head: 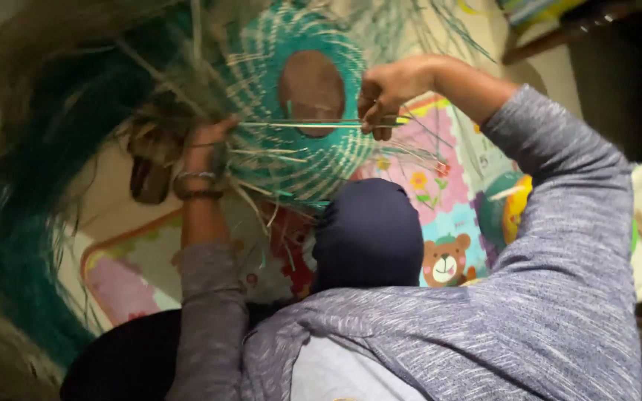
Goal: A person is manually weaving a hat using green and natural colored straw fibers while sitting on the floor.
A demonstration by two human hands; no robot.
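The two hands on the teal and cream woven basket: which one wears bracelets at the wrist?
The left hand, gripping the teal and cream woven basket at its edge; the right hand has a bare wrist.

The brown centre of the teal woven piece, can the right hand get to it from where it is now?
Probably yes: the right hand grips strands at the edge of the brown centre, and nothing lies between them.
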